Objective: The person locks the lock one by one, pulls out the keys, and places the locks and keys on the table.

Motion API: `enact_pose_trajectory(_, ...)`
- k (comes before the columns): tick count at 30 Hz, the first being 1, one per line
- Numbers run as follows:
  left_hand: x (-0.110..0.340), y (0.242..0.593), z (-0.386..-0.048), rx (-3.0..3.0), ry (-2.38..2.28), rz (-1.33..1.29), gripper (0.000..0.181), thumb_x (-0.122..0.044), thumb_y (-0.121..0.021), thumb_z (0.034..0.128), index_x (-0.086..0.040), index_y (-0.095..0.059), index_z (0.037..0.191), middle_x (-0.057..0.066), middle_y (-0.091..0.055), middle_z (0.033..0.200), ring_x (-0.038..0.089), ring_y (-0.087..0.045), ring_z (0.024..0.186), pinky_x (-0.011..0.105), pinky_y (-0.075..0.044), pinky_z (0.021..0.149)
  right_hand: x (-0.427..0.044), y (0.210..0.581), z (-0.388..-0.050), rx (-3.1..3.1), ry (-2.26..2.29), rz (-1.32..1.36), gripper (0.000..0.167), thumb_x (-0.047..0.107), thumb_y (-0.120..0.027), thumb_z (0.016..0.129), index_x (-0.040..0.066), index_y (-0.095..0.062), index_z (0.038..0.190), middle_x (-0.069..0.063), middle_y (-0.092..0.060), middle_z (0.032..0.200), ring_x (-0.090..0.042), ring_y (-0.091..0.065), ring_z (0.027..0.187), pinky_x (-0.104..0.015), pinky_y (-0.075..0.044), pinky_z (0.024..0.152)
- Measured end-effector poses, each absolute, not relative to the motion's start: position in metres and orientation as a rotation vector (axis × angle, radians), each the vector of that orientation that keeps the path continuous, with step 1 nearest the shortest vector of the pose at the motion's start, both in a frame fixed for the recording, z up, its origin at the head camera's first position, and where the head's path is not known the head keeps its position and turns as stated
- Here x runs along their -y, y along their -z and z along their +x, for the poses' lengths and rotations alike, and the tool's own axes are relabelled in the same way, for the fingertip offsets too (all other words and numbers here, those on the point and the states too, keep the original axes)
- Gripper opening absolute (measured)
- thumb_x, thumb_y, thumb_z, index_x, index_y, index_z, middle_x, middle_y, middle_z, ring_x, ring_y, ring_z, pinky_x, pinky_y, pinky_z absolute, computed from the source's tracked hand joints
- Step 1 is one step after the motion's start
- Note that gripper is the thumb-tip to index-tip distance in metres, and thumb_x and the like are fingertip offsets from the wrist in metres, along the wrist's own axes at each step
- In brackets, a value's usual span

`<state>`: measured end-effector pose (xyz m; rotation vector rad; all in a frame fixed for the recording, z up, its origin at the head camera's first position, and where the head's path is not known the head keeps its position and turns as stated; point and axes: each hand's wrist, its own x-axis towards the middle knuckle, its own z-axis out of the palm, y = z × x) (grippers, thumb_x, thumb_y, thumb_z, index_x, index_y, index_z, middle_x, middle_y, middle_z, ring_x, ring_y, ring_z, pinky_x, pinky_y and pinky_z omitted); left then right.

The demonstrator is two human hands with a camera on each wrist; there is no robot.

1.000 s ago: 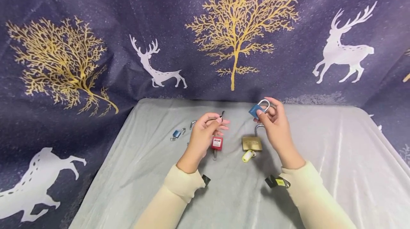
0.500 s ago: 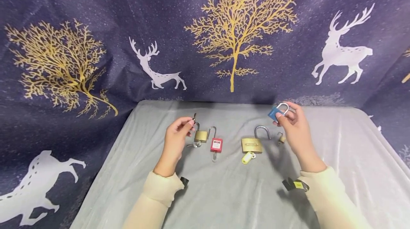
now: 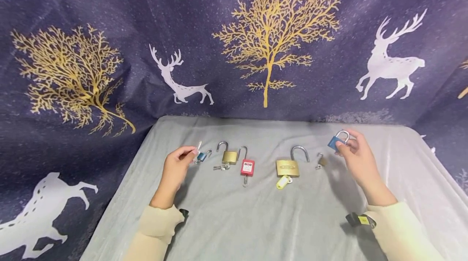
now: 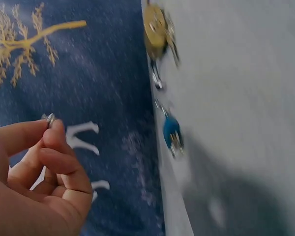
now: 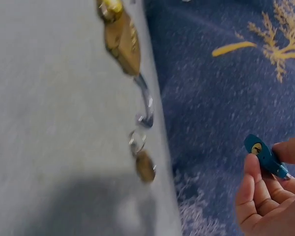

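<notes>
My left hand pinches a small silvery key between thumb and forefinger, raised above the table at the left. Its tip shows as a metal bit in the left wrist view. At the right, my right hand holds a blue padlock off the table. That padlock's shackle looks closed, and its keyhole faces the right wrist camera. Close by my left fingers lies a smaller blue padlock with its shackle open. Nearest my right hand on the table is a small brass padlock.
Between the hands lie a brass padlock with keys, a red padlock and a large brass padlock with a yellow tag, all with open shackles. Grey cloth covers the table. A dark printed curtain hangs behind.
My hands have moved apart: the left one goes left and lower with the key, the right one right and lower with the blue padlock. The padlocks on the table stay put.
</notes>
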<state>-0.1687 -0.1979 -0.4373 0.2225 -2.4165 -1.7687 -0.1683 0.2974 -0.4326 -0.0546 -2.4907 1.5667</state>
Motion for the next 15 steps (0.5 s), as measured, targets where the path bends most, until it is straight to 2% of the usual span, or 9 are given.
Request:
enact_pose_trajectory(2,0.205,0.440,-0.167,2.461,1.727,0.257,0.023,-0.016,-0.070,0.0956,-0.002,-0.074,0.113,0.003,-0.070,0.087,0.011,-0.061,0.075,0.023,-0.050,0.066,-0.304,0.438,-0.166,2.517,-1.555,-0.056,0.057,0.017,-0.054,0.105,-0.006,-0.029,0.150,0.033,-0.054,0.096,0.015,-0.061,0.084,-0.012,-0.055,0.075)
enact_pose_trajectory(4,0.212,0.445,-0.165,2.508,1.697,0.292,0.021,-0.014,-0.069,0.0959,-0.002,-0.075,0.112,0.009,-0.070,0.091,0.012,-0.060,0.076,0.024,-0.051,0.068,-0.309,0.443,-0.164,2.540,-1.550,-0.058,0.056,0.017,-0.054,0.105,-0.006,-0.030,0.149,0.023,-0.061,0.100,0.015,-0.061,0.084,-0.013,-0.056,0.074)
enact_pose_trajectory(7,0.219,0.452,-0.164,2.577,1.671,0.322,0.021,-0.013,-0.066,0.0970,-0.001,-0.074,0.113,0.013,-0.069,0.091,0.017,-0.061,0.077,0.024,-0.050,0.066,-0.316,0.449,-0.162,2.605,-1.496,-0.060,0.053,0.016,-0.053,0.105,-0.007,-0.031,0.148,-0.011,-0.070,0.109,0.015,-0.061,0.081,-0.012,-0.055,0.072)
enact_pose_trajectory(9,0.223,0.455,-0.164,2.622,1.649,0.329,0.022,-0.013,-0.064,0.0975,0.000,-0.073,0.114,0.011,-0.068,0.088,0.019,-0.061,0.076,0.024,-0.049,0.064,-0.319,0.451,-0.162,2.649,-1.474,-0.055,0.053,0.015,-0.052,0.105,-0.008,-0.032,0.148,-0.034,-0.063,0.119,0.013,-0.062,0.079,-0.013,-0.055,0.072)
enact_pose_trajectory(10,0.224,0.457,-0.163,2.640,1.633,0.326,0.023,-0.012,-0.064,0.0971,0.001,-0.073,0.114,0.010,-0.069,0.088,0.019,-0.062,0.076,0.024,-0.049,0.063,-0.320,0.452,-0.162,2.677,-1.456,-0.053,0.053,0.015,-0.051,0.105,-0.009,-0.032,0.148,-0.041,-0.058,0.123,0.012,-0.062,0.078,-0.013,-0.055,0.071)
enact_pose_trajectory(15,0.231,0.462,-0.161,2.709,1.565,0.317,0.021,-0.010,-0.066,0.0945,0.003,-0.072,0.110,0.007,-0.071,0.089,0.017,-0.063,0.073,0.023,-0.048,0.062,-0.326,0.452,-0.164,2.808,-1.391,-0.056,0.054,0.018,-0.051,0.105,-0.011,-0.031,0.147,-0.045,-0.054,0.127,0.004,-0.066,0.077,-0.019,-0.058,0.071)
